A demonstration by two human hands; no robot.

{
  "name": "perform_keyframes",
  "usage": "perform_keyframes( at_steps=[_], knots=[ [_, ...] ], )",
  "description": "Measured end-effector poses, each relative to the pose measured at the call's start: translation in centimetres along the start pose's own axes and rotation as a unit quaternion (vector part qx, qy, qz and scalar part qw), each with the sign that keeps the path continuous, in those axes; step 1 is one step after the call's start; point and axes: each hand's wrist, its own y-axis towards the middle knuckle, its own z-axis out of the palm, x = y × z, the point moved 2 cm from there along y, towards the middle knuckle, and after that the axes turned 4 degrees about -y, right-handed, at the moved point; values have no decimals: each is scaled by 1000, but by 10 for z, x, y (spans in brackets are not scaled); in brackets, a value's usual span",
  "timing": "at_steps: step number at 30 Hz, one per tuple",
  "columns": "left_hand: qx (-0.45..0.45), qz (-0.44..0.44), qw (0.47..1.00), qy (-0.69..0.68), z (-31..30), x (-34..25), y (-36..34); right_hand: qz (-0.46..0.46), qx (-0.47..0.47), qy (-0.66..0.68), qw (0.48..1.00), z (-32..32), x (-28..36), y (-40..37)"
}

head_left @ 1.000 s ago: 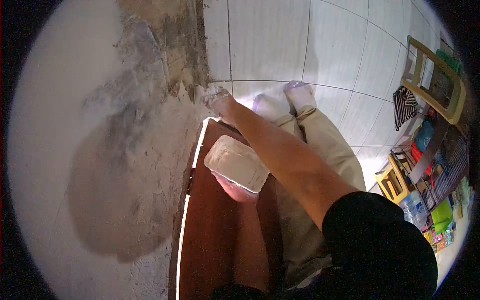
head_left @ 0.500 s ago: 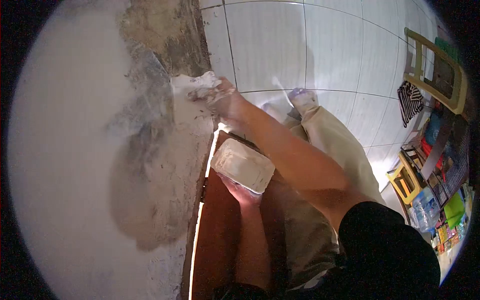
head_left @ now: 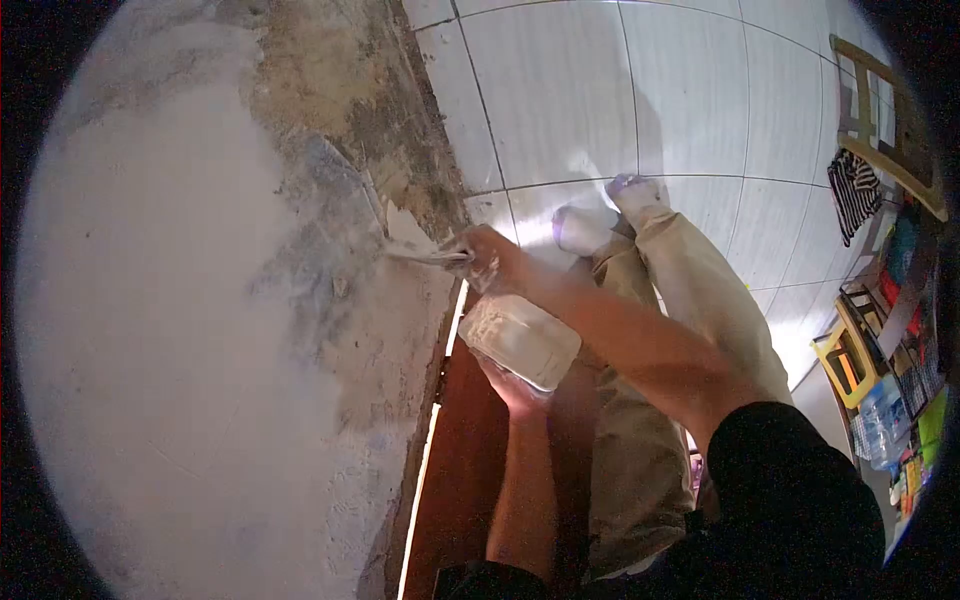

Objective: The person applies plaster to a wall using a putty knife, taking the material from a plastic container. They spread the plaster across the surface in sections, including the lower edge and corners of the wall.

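The rough wall point(head_left: 180, 330) fills the left half of the view, pale with fresh filler across the middle and bare, brownish and crumbled along its foot; its far edges fade into the dark rim of the lens. Beside it lies the white tiled floor point(head_left: 570, 90), and a red-brown wooden panel point(head_left: 460, 470) runs up the wall's edge, its lower end cut off by the frame. The person's beige trousers point(head_left: 690, 300) and two white-socked feet point(head_left: 585, 228) stand on the tiles. At the far right a chair point(head_left: 890, 130), a striped cloth point(head_left: 855, 190) and some colourful clutter are squeezed and too distorted to name. The tub point(head_left: 520, 338), smeared white inside, sits in front of the panel, cupped from below by the left hand point(head_left: 515, 388), whose fingers are mostly hidden beneath it. The right hand point(head_left: 490, 262) is closed around a scraper point(head_left: 425, 256), its handle buried in the fist and its thin blade laid against the wall near the foot.
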Motion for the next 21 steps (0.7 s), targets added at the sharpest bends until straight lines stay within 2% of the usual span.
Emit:
perform_keyframes(
  at_steps=[1, 2, 3, 4, 5, 6, 7, 9, 10, 11, 12, 13, 14, 15, 16, 17, 19, 21],
  knots=[
    [2, 1, 1000, -2, 7, 2, -2, -1, 1, -2, 1000, -29, -7, 16],
    [4, -1, 1000, 8, 13, 2, -4, -206, 27, -324, 923, -61, -13, 44],
    [4, -2, 1000, 20, 17, 0, -7, -382, 49, -592, 708, -85, -30, 66],
    [3, 2, 1000, 23, 20, -2, -8, -384, 51, -588, 710, -67, -21, 52],
    [7, 17, 999, 29, 24, -4, -9, -274, -19, -435, 857, -57, -13, 38],
    [9, 31, 999, 34, 26, -4, -9, -145, -88, -256, 952, -52, -10, 27],
    [7, 32, 999, 38, 25, -5, -9, -144, -87, -252, 953, -88, -36, 54],
    [-28, 2, 1000, 10, 19, -7, -12, -257, -122, -483, 828, -127, -104, 115],
    [-31, 4, 999, 11, 17, -8, -13, -255, -120, -481, 830, -112, -95, 102],
    [-17, 3, 1000, 4, 16, -8, -13, -222, 67, -196, 953, -79, -74, 76],
    [-4, 2, 1000, -4, 15, -7, -14, -159, 243, 115, 950, -54, -63, 61],
    [-7, 3, 1000, -5, 9, -7, -13, -155, 243, 116, 951, -52, -72, 74],
    [-12, 4, 1000, 4, 0, -7, -11, -185, 141, -42, 972, -58, -87, 99],
    [-18, 3, 1000, 16, -4, -9, -12, -208, 34, -197, 957, -60, -98, 118],
    [-19, 1, 1000, 17, -6, -8, -15, -225, -75, -346, 908, -65, -107, 130],
    [-23, 15, 999, 25, -2, -7, -18, -228, -76, -347, 907, -50, -88, 115],
    [-21, 31, 999, 29, -1, -3, -17, -171, -52, -234, 956, -9, -41, 93],
    [18, 43, 996, -70, -12, -1, -13, -107, -24, -118, 987, 29, 8, 70]
  ],
)
